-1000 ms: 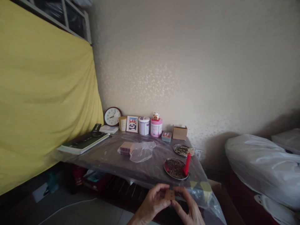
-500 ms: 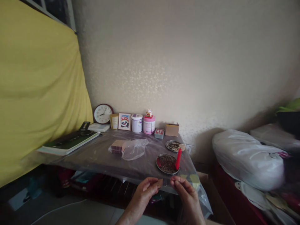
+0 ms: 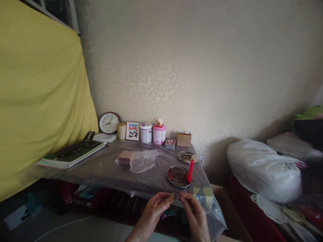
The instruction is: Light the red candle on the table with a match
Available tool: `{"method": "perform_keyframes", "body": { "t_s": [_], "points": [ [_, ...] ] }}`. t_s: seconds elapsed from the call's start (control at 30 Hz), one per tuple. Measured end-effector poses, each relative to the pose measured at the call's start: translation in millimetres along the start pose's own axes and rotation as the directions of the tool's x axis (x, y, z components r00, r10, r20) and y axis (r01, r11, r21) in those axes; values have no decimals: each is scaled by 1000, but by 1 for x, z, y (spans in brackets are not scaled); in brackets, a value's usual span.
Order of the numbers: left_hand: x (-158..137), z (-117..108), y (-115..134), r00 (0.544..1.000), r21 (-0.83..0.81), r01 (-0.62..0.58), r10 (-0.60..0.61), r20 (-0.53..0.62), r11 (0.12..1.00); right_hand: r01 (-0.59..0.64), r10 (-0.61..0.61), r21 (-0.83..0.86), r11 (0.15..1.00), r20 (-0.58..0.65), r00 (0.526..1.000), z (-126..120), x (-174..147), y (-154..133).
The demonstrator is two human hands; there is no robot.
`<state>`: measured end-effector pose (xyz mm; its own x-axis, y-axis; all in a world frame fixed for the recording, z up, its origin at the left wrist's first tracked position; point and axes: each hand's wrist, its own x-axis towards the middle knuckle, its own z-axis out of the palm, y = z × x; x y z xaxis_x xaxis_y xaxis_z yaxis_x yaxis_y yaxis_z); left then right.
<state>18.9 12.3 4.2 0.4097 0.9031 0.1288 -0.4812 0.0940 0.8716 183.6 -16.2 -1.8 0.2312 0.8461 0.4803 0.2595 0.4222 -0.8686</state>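
My left hand (image 3: 157,210) is closed round a small brown matchbox (image 3: 171,198) just in front of the table's front edge. My right hand (image 3: 193,208) pinches a thin stick (image 3: 178,199) that looks like a match, its tip close to the box's end. Past my hands a round metal plate (image 3: 175,174) holds dark burnt bits, and a red candle (image 3: 191,171) stands slightly tilted at its right side. Behind it is a second plate (image 3: 184,156) with many pale matchsticks. A block of stacked small boxes (image 3: 126,158) sits partly in clear plastic wrap (image 3: 145,161).
Along the wall stand a clock (image 3: 109,122), a framed panda picture (image 3: 133,131), a white tin (image 3: 146,132), a pink jar (image 3: 159,135) and an open cardboard box (image 3: 184,138). A thick green book (image 3: 73,151) lies left. White bags (image 3: 264,168) are heaped at right.
My right hand has moved left, bringing the thin stick up to the end of the matchbox. My left hand stays nearly in place. The whole view has shifted slightly.
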Motion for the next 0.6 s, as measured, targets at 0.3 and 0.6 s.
{"method": "perform_keyframes", "body": {
  "t_s": [0.3,0.6],
  "points": [
    [0,5,1,1000,-34,11,-12,-24,999,20,-20,-7,1000,0,1000,1,0,1],
    [4,7,-1,999,-75,10,-13,-43,997,57,-55,-49,997,34,998,-5,4,7]
  ]
}}
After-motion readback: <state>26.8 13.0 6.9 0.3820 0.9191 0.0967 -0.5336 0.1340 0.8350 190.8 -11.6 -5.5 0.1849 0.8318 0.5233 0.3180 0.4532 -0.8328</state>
